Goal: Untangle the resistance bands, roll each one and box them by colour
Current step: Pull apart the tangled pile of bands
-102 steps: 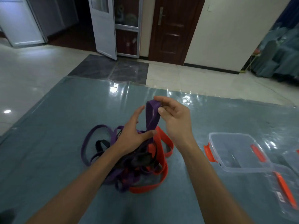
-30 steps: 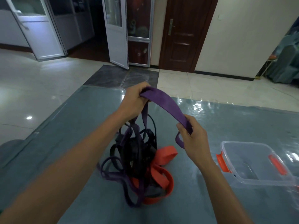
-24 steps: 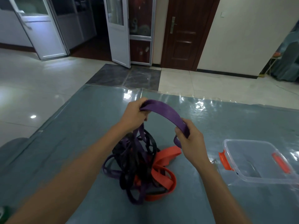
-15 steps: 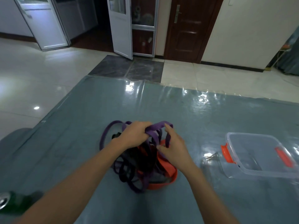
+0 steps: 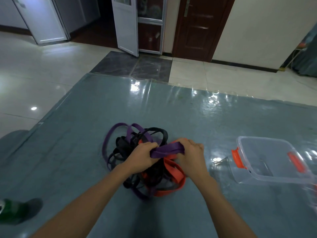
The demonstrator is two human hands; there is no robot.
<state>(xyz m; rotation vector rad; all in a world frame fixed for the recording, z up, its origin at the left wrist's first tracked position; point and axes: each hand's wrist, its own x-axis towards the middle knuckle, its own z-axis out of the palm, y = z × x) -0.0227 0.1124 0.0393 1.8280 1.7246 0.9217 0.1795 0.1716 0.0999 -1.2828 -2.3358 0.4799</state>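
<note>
- Up close, the left hand (image 5: 142, 156) and the right hand (image 5: 190, 155) each curl their fingers tightly round a wide purple rubber band (image 5: 166, 151), holding it flat between them, probably to trace where it threads.
- Beneath them, the knotted heap of purple, black and orange bands (image 5: 130, 140) lies on the grey-blue table (image 5: 171, 109).
- Rightward, a clear plastic box with orange clasps (image 5: 248, 148) stands open nearby, ready for rolls.

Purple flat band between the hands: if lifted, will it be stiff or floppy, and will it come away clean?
Probably floppy: the purple flat rubber band bunches and folds where the left hand and right hand grip it. It would likely drag the pile along, since purple loops seem threaded through the thin black bands and wide orange band.
</note>
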